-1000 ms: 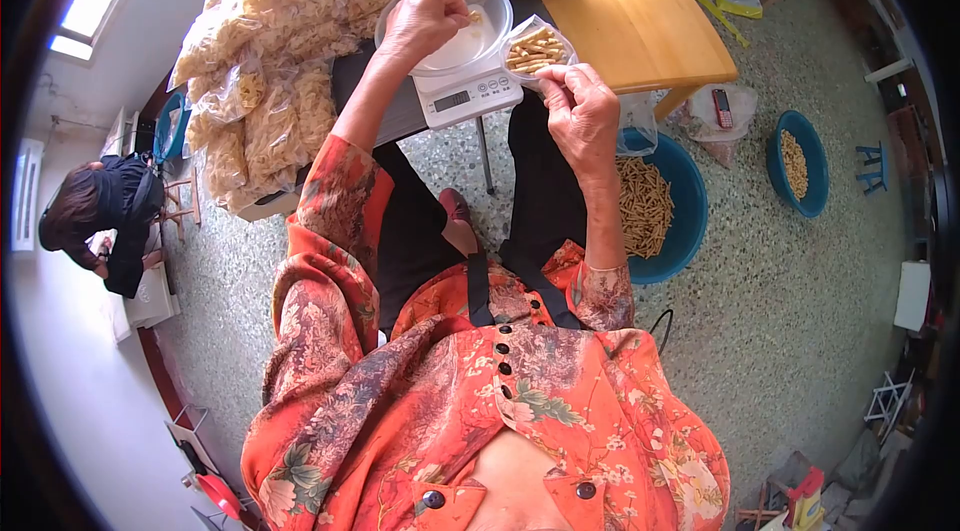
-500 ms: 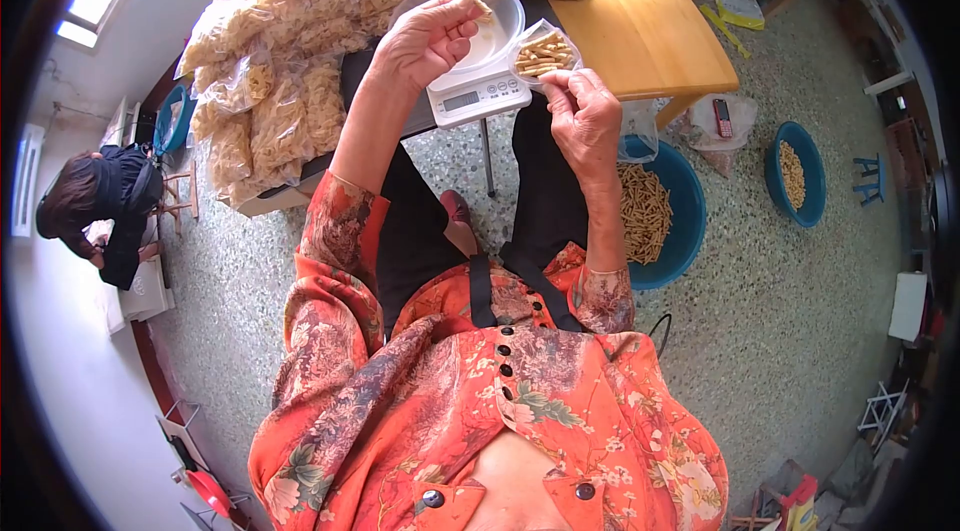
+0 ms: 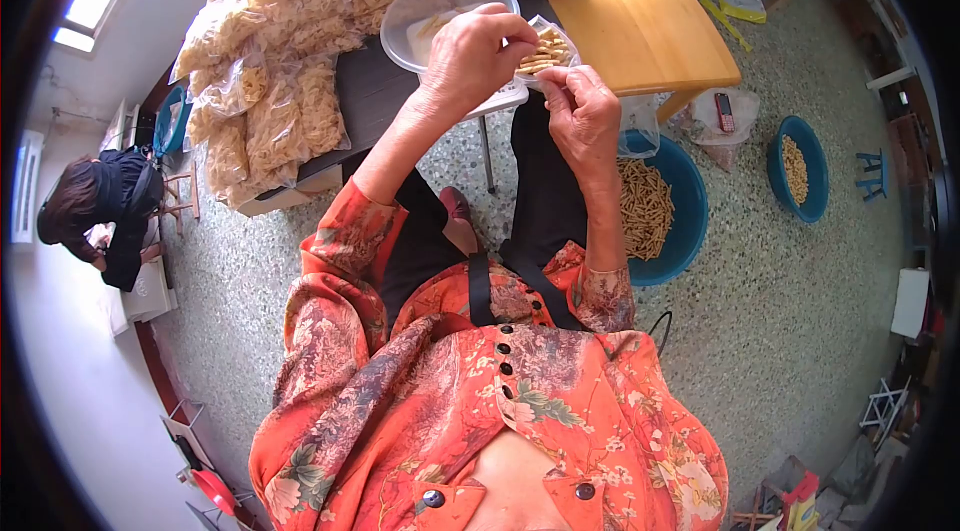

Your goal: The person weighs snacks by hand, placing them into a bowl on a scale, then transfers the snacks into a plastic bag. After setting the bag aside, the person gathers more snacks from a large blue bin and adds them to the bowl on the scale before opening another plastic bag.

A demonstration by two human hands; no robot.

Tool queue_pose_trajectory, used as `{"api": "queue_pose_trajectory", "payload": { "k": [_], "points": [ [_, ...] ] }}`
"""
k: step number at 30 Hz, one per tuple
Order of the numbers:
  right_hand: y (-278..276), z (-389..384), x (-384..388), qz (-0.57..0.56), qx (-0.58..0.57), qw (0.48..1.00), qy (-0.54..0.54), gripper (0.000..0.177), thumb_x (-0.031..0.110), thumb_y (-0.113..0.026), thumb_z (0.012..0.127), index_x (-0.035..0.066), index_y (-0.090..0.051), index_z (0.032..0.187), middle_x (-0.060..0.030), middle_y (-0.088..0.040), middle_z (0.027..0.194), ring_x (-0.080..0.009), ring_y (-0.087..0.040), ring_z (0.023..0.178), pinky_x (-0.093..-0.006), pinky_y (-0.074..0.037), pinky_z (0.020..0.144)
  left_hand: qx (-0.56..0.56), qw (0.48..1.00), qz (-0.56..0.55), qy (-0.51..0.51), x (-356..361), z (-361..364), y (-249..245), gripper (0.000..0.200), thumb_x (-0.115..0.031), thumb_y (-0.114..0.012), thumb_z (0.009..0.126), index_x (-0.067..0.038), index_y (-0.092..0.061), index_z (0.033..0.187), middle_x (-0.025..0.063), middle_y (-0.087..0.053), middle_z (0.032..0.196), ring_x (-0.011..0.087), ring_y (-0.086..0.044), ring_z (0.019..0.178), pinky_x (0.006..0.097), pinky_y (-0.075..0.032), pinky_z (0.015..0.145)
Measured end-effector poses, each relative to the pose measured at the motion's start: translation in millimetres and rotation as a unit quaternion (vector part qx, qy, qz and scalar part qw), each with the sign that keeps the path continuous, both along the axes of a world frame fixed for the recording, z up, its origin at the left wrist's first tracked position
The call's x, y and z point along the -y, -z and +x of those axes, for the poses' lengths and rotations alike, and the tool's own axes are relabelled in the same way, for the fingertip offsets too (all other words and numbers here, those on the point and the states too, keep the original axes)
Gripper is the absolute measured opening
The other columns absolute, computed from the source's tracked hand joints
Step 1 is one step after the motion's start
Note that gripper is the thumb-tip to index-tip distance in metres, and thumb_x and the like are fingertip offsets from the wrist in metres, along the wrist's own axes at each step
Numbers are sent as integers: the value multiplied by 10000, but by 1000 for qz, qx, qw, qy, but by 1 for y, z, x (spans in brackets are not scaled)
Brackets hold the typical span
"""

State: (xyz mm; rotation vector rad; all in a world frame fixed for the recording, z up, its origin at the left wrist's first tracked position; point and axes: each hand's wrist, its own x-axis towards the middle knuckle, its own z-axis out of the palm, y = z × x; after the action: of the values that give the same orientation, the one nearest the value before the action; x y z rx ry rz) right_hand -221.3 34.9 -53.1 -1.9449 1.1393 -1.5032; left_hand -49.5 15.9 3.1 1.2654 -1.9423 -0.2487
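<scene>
A small clear bag [image 3: 547,51] holding several pale sticks is pinched at its lower edge by my right hand [image 3: 583,116]. My left hand [image 3: 474,56] is at the bag's opening, fingers curled together; what they hold, if anything, is hidden. Behind my left hand stands a round clear plastic bowl [image 3: 402,21] with a few pale pieces inside. The white scale [image 3: 507,99] is mostly covered by my left hand and wrist. Filled clear bags [image 3: 290,111] are piled on the dark table [image 3: 375,96] to the left.
A wooden chair [image 3: 650,26] stands beyond my right hand. Blue basins of sticks [image 3: 685,221] and of small pale pieces [image 3: 815,171] rest on the floor. A phone [image 3: 724,113] lies on a plastic bag. Another person [image 3: 95,196] bends forward at far left.
My left hand has moved right and down from above the bowl to the bag's opening, now covering much of the scale. The bowl sits slightly further left. My right hand still grips the bag.
</scene>
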Motion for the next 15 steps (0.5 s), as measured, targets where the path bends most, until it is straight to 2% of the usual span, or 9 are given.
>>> {"api": "queue_pose_trajectory", "payload": {
  "k": [1,3,5,7,10,12,13,15],
  "points": [
    [0,0,0,-3,-3,1000,2,82,35,-712,845,13,-708,925,-156,-678,875,-334,-679,808,-389,-542,722,51,998,-23,-31,-1,-4,0,135,-85,-770,817,-27,-732,933,31,-681,852,106,-618,702,269,-516,666],
    [3,-1,2,-2,2,1000,3,83,35,-714,843,14,-708,923,-155,-676,871,-334,-677,805,-389,-542,719,7,1000,-2,-21,3,-3,-2,128,-102,-769,829,-28,-735,928,32,-691,869,111,-629,717,265,-525,683],
    [3,-2,2,0,7,1000,5,83,34,-716,841,15,-707,921,-154,-675,867,-335,-675,801,-389,-542,716,-88,996,-30,-6,15,9,1,132,-131,-767,840,-38,-744,931,32,-711,871,110,-644,725,259,-532,687],
    [1,-3,1,-6,0,1000,11,84,30,-720,835,18,-708,917,-151,-674,867,-332,-674,798,-388,-542,712,-60,996,-58,-36,25,29,-8,127,-126,-750,854,-47,-756,954,60,-746,847,112,-686,749,257,-546,700],
    [2,-2,1,-4,4,1000,9,83,25,-719,834,21,-709,916,-148,-674,871,-329,-674,797,-388,-542,708,-22,996,2,-84,52,65,-2,123,-117,-733,855,-37,-752,948,65,-748,841,114,-692,754,270,-551,706],
    [1,-3,1,-9,4,1000,12,83,23,-718,834,22,-709,916,-146,-673,870,-328,-674,797,-389,-542,709,24,991,51,-120,65,83,9,124,-138,-706,799,-74,-762,890,113,-738,820,231,-715,751,371,-565,734],
    [1,-3,2,-13,1,1000,13,83,22,-718,833,23,-709,916,-144,-673,870,-328,-674,797,-391,-542,709,25,991,51,-118,71,88,16,124,-138,-706,799,-74,-762,890,113,-738,820,231,-715,751,371,-565,734],
    [1,-3,2,-7,8,1000,12,83,23,-717,834,24,-709,917,-143,-672,868,-329,-673,797,-393,-542,711,155,981,64,-100,77,92,22,134,-123,-684,836,-52,-752,926,96,-739,816,209,-701,728,333,-561,727]
  ]
}}
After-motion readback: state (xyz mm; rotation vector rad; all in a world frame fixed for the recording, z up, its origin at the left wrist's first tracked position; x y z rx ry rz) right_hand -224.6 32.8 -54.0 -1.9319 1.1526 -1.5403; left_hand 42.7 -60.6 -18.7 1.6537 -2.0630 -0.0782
